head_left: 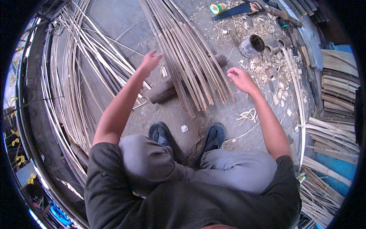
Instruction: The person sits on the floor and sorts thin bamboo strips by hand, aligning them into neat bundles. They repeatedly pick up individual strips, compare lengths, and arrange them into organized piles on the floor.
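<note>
A fanned row of long, thin brown bamboo-like strips (179, 45) lay across a thick, round brown log (162, 91) on the grey floor (244, 145), the ends nearest the person reaching past it. The left hand (151, 61) was just beside the row's left edge, its grip loosely half open with nothing visible in it; whether its fingertips touched the strips could not be told. The right hand (239, 79) hung just beyond the row's right edge, fingers bent toward the thumb; whether that grip had hold of anything could not be told. Left of the row lay a loose spread of long, pale strips (98, 54). To its right were pale wood shavings (281, 70), a dark-mouthed cylindrical container (248, 47) and a dark-bladed handsaw (237, 11).
</note>
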`<action>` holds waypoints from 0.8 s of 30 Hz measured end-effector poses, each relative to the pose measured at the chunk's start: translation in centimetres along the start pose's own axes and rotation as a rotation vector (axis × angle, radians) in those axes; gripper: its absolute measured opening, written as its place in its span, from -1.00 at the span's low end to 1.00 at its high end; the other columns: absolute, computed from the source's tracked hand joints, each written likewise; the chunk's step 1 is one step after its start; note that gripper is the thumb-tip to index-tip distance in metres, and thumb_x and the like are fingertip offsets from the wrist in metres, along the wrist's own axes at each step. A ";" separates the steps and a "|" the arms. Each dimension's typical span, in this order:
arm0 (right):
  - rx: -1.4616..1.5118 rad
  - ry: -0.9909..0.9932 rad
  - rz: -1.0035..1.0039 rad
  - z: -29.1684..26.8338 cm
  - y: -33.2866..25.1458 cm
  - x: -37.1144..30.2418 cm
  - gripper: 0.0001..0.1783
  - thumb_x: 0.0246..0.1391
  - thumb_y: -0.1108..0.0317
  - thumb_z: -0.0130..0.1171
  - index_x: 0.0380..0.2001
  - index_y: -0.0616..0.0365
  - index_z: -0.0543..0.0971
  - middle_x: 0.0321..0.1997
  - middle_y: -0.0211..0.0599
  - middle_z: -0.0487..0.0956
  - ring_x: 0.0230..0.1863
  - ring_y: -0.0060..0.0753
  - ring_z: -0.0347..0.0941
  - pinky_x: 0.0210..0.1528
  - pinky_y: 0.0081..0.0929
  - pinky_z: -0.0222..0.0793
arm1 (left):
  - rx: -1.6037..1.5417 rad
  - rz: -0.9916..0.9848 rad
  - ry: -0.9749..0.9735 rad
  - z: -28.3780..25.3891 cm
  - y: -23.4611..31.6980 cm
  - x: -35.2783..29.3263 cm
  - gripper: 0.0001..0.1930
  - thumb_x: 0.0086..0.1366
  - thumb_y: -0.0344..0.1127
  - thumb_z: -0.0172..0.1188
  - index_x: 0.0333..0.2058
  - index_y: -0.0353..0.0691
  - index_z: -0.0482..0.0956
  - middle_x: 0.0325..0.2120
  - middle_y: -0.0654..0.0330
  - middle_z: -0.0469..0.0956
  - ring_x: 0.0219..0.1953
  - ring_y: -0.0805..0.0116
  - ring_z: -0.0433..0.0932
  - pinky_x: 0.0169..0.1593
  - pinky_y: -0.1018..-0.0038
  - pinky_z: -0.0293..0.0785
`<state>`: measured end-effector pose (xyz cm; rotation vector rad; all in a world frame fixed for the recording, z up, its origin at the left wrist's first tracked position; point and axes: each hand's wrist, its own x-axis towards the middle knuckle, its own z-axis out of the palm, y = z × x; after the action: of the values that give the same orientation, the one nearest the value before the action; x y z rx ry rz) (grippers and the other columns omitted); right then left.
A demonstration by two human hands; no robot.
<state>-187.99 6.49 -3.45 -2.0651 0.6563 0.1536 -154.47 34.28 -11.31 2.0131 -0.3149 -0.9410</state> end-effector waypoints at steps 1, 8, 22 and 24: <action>0.013 0.001 0.018 -0.3 0.0 -0.1 -0.74 0.16 0.28 0.11 -0.18 0.24 0.56 -0.23 -0.14 0.64 -0.20 -0.28 0.57 -0.11 -0.35 0.44 | 0.090 0.029 0.072 0.0 1.1 -0.6 -0.41 0.31 -0.21 0.14 0.26 -0.30 0.25 0.07 -0.07 0.48 0.07 0.16 0.48 0.09 0.37 0.40; -0.121 0.031 -0.009 0.9 -2.4 0.0 -0.78 0.13 0.26 0.11 -0.30 0.20 0.58 -0.39 -0.15 0.63 -0.36 -0.22 0.56 -0.24 -0.33 0.44 | 0.407 0.306 0.196 -5.5 -2.8 0.7 -0.53 0.28 -0.10 0.13 0.08 -0.27 0.49 -0.08 -0.16 0.57 0.02 0.03 0.56 0.10 0.31 0.42; -0.295 -0.133 0.026 2.6 -2.8 0.7 -0.68 -0.11 0.18 0.28 -0.42 0.14 0.44 -0.44 -0.10 0.56 -0.31 -0.01 0.53 -0.26 -0.16 0.42 | 0.482 0.339 0.166 -7.9 -4.7 -2.0 -0.57 0.32 -0.13 0.10 0.04 -0.32 0.50 -0.15 -0.13 0.60 -0.12 0.04 0.61 -0.01 0.28 0.49; -0.374 -0.055 0.007 2.3 -3.3 -0.4 -0.68 -0.07 0.17 0.28 -0.41 0.15 0.44 -0.43 -0.09 0.56 -0.28 -0.03 0.54 -0.25 -0.19 0.42 | 0.534 0.434 0.175 -5.7 -2.5 -3.3 -0.58 0.32 -0.15 0.11 0.06 -0.29 0.48 -0.09 -0.14 0.55 -0.06 -0.01 0.57 0.03 0.25 0.47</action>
<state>-186.34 9.90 -2.11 -2.4063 0.6372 0.3594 -152.89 40.97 -9.70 2.3431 -0.9406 -0.4272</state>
